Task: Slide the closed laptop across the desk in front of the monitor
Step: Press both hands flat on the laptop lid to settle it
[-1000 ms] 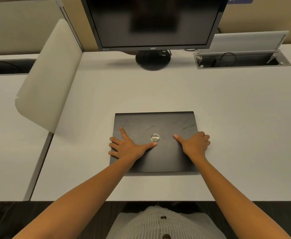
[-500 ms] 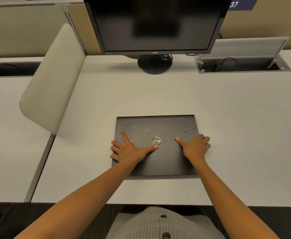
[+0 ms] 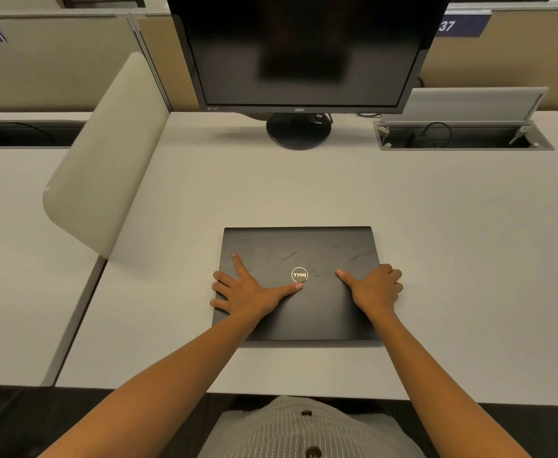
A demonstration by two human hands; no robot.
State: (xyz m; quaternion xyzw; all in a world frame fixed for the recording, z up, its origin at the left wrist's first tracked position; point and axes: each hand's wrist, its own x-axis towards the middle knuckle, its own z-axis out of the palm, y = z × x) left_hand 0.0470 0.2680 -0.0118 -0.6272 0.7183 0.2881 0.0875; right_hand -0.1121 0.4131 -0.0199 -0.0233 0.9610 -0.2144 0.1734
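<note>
We count one laptop (image 3: 304, 259), closed, black, with a round logo on its lid, lying flat on the pale bench (image 3: 436, 226) directly under both of our hands. Its long axis runs from one hand to the other, across our body, and the short sides face outward past each wrist. The logo reads upside down from our side. The far long edge looks thicker and rounded; whether that is the hinge we cannot tell for sure.

We have two hands on it. Our left hand (image 3: 247, 292) lies flat and spread wide on the lid, fingers splayed; the forefinger points away from us, the thumb stretches inward to touch just below the logo, and the outer fingers reach over the laptop's left edge. Our right hand (image 3: 376, 287) rests on the right side of the lid, its thumb stretched inward across the lid and its fingers curled down over the right edge. Neither hand is closed around anything; both press on the laptop, apart from each other, with the logo between them.

Beyond the fingertips, well apart from the laptop, stands one dark monitor (image 3: 304, 51) on a round foot. Beyond our right hand, one open cable hatch (image 3: 462, 138) is set in the bench, its lid raised. Beyond our left hand, one rounded pale divider panel (image 3: 105, 160) stands along the bench's edge.
</note>
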